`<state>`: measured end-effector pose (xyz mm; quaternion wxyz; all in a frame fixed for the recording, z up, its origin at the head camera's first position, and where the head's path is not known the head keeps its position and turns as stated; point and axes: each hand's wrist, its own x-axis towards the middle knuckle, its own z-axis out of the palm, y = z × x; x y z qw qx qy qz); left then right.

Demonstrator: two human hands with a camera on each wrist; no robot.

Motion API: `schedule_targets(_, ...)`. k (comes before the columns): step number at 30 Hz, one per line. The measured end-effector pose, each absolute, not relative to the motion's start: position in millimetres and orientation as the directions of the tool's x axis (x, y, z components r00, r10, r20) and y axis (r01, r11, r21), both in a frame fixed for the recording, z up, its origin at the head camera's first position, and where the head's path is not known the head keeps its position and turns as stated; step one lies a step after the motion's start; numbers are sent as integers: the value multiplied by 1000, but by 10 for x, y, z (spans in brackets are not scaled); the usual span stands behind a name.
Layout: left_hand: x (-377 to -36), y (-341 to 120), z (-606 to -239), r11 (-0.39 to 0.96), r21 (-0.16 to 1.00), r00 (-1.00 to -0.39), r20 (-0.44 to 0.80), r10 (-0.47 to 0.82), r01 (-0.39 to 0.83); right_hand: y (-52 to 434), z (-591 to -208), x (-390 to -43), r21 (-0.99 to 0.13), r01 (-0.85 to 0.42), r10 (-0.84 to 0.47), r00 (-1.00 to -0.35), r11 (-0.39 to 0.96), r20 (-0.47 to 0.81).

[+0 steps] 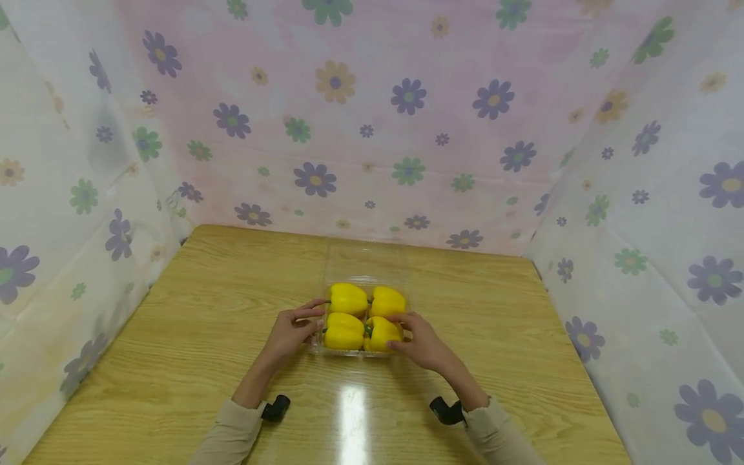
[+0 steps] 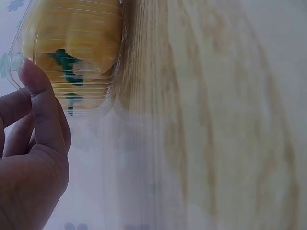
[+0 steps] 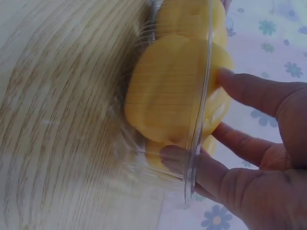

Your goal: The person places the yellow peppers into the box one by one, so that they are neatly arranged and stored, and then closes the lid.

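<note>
Several yellow bell peppers (image 1: 347, 299) with green stems sit in a clear plastic clamshell container (image 1: 340, 354), its see-through lid (image 1: 365, 261) folded back at the far side. At the container's left side, my left hand (image 1: 289, 332) pinches the rim between thumb and fingers, as the left wrist view shows close up. My right hand (image 1: 423, 342) reaches over the right wall and has its thumb and fingers around the front right bell pepper (image 1: 382, 334). In the right wrist view the thumb presses that pepper (image 3: 163, 91) while a finger dips inside the wall.
The container stands on a wood-grain table (image 1: 482, 310), toward its far half. Flower-printed cloth (image 1: 372, 148) rises behind and along both sides of the table. A black wrist camera (image 1: 276, 408) sits on each forearm by the beige sleeves (image 1: 229, 433).
</note>
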<state>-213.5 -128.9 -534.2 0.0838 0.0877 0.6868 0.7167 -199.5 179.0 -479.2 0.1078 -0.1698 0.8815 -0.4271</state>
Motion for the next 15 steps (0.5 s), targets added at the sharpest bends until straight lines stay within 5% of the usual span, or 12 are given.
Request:
schedule_targets(7,-2147,-1298,-5356,-45,999,-970,17,242,7,1817,-4811,-1927,-871,-163,-343,-939,464,-7)
schedule_targets(15,-2152,-1295,-5365,-31,999,-970,26,240,19,1926,-4988,-1947,-941,-266,-98,-963,211,250)
